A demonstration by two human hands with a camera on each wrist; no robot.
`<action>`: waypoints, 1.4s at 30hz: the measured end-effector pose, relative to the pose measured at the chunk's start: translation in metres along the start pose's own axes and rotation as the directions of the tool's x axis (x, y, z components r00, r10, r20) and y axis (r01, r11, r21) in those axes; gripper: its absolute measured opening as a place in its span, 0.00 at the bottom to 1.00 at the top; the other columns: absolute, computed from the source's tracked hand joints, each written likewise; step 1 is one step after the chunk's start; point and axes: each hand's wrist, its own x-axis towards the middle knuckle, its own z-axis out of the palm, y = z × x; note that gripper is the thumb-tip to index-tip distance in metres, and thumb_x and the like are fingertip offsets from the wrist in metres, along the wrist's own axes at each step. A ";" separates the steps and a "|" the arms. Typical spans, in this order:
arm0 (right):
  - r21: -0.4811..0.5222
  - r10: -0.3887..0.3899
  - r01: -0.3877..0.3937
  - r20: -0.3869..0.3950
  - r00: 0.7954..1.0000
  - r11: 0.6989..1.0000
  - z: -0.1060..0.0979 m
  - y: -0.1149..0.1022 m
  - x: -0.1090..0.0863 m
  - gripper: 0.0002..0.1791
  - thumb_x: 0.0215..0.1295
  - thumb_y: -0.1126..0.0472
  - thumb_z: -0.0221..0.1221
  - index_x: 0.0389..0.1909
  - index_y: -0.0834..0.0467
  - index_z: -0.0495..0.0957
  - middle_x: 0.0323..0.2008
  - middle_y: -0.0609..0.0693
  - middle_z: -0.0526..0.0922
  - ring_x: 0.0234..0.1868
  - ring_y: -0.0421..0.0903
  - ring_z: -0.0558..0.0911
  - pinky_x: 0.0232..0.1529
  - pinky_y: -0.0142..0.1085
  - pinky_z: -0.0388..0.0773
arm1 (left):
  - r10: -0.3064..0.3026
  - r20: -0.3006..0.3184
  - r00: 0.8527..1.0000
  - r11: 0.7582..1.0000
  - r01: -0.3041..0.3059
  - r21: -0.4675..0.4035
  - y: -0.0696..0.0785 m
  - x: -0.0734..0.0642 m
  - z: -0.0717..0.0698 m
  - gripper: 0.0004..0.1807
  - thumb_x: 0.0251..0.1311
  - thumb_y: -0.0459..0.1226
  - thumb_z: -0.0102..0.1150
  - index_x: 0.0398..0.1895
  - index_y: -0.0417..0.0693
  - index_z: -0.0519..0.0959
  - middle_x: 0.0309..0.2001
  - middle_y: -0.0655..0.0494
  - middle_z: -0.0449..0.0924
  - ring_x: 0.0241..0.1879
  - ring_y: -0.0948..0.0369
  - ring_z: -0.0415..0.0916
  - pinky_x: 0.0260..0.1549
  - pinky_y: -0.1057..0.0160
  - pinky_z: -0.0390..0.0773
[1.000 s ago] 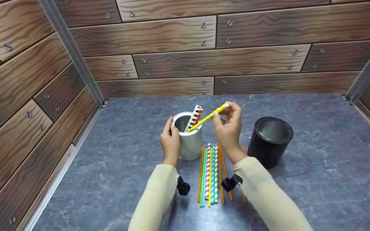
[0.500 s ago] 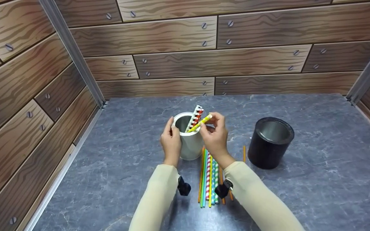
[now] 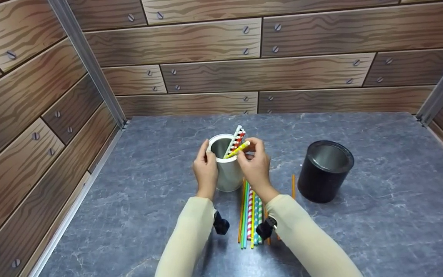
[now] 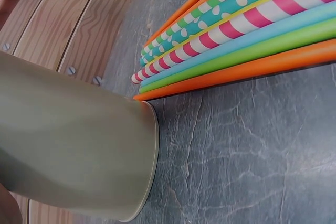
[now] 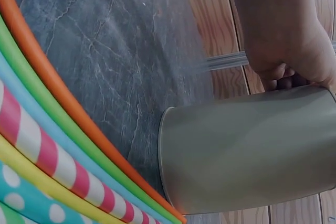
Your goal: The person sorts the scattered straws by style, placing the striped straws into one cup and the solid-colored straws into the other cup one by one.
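A pale grey cylindrical can stands upright on the table, its mouth facing up. At its left side my left hand grips the rim and wall. My right hand is at the right rim and pinches a yellow dotted paper straw, whose lower end is inside the can. A few other patterned straws, white, black and red, lean in the can. Just in front lies a row of colourful straws, partly hidden by my right wrist; the left wrist view shows striped, dotted and plain straws close to the can's base.
To the right stands a black cylindrical can with its mouth up. A lone orange straw lies between it and my right forearm. The grey marbled table is bounded by wood-patterned walls at the back and sides.
My right hand has moved left and down to the can's rim, bringing the yellow straw deeper into the can. The left hand keeps its hold on the can.
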 end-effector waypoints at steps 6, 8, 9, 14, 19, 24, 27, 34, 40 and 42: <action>-0.004 0.038 -0.038 0.023 0.999 0.999 -0.003 0.002 -0.001 0.13 0.53 0.71 0.57 0.42 0.63 0.71 0.32 0.56 0.80 0.37 0.48 0.81 0.36 0.37 0.79 | -0.007 0.010 1.000 1.000 0.007 0.008 0.000 -0.002 -0.001 0.21 0.61 0.32 0.44 0.58 0.44 0.74 0.43 0.46 0.81 0.20 0.64 0.60 0.25 0.68 0.65; 0.011 0.045 -0.045 0.029 0.999 0.999 -0.004 0.003 -0.002 0.12 0.54 0.71 0.56 0.41 0.63 0.72 0.32 0.55 0.79 0.37 0.48 0.81 0.37 0.37 0.79 | -0.004 0.013 1.000 1.000 0.004 0.010 0.001 -0.003 0.000 0.21 0.61 0.32 0.44 0.58 0.44 0.74 0.47 0.48 0.81 0.21 0.65 0.61 0.27 0.68 0.66; 0.022 0.048 -0.048 0.030 0.998 0.999 -0.005 0.003 -0.003 0.12 0.54 0.71 0.55 0.40 0.63 0.72 0.33 0.55 0.79 0.37 0.48 0.81 0.37 0.38 0.79 | -0.004 0.014 1.000 1.000 0.004 0.010 0.001 -0.003 0.000 0.21 0.61 0.32 0.44 0.58 0.44 0.74 0.47 0.47 0.81 0.21 0.65 0.61 0.27 0.68 0.66; 0.073 0.096 -0.098 0.030 0.995 0.993 -0.011 0.008 -0.007 0.10 0.54 0.72 0.55 0.39 0.66 0.73 0.33 0.57 0.79 0.38 0.50 0.79 0.37 0.38 0.79 | -0.010 0.015 1.000 1.000 0.010 0.007 0.000 -0.003 0.000 0.21 0.62 0.32 0.43 0.58 0.44 0.73 0.45 0.46 0.81 0.21 0.64 0.61 0.27 0.67 0.66; 0.044 0.177 -0.177 0.015 0.984 0.983 -0.021 0.019 -0.007 0.11 0.53 0.72 0.56 0.39 0.67 0.73 0.34 0.59 0.80 0.39 0.50 0.79 0.38 0.34 0.79 | -0.004 0.012 1.000 1.000 0.004 0.007 0.000 -0.002 0.000 0.21 0.62 0.32 0.43 0.58 0.44 0.74 0.51 0.49 0.79 0.25 0.63 0.64 0.32 0.66 0.68; -0.060 0.250 -0.249 0.014 0.968 0.967 -0.033 0.026 -0.003 0.11 0.51 0.69 0.56 0.38 0.65 0.74 0.33 0.56 0.80 0.36 0.48 0.79 0.37 0.31 0.76 | 0.012 0.003 1.000 1.000 -0.012 0.021 0.000 -0.002 0.001 0.21 0.61 0.32 0.44 0.58 0.44 0.74 0.50 0.49 0.79 0.27 0.62 0.67 0.34 0.64 0.70; -0.102 0.271 -0.266 0.035 0.962 0.959 -0.039 0.029 -0.003 0.12 0.50 0.69 0.56 0.39 0.64 0.75 0.32 0.55 0.79 0.34 0.47 0.78 0.36 0.32 0.74 | 0.018 -0.008 1.000 0.999 -0.018 0.030 0.001 -0.001 0.000 0.21 0.61 0.32 0.44 0.57 0.43 0.75 0.51 0.49 0.79 0.32 0.61 0.70 0.36 0.63 0.72; -0.196 0.313 -0.293 0.079 0.947 0.936 -0.049 0.036 -0.010 0.14 0.49 0.69 0.56 0.40 0.66 0.75 0.30 0.55 0.79 0.31 0.47 0.77 0.35 0.32 0.72 | 0.009 -0.012 1.000 0.999 -0.009 0.035 0.001 0.001 0.000 0.21 0.60 0.32 0.45 0.57 0.44 0.75 0.52 0.51 0.79 0.32 0.61 0.69 0.35 0.64 0.70; -0.327 0.409 -0.337 0.185 0.894 0.883 -0.054 0.041 -0.017 0.18 0.50 0.65 0.56 0.45 0.64 0.75 0.31 0.55 0.80 0.32 0.49 0.79 0.36 0.39 0.74 | -0.018 0.009 1.000 0.999 0.018 0.032 0.000 -0.001 0.000 0.21 0.62 0.33 0.43 0.58 0.47 0.74 0.23 0.50 0.74 0.20 0.64 0.60 0.25 0.66 0.64; -0.373 0.436 -0.334 0.234 0.869 0.866 -0.055 0.041 -0.019 0.20 0.50 0.65 0.57 0.47 0.65 0.74 0.31 0.54 0.79 0.32 0.49 0.78 0.36 0.40 0.74 | -0.017 0.011 1.000 0.999 0.017 0.034 0.000 -0.001 0.000 0.22 0.62 0.33 0.43 0.58 0.46 0.74 0.25 0.50 0.76 0.20 0.64 0.59 0.25 0.66 0.64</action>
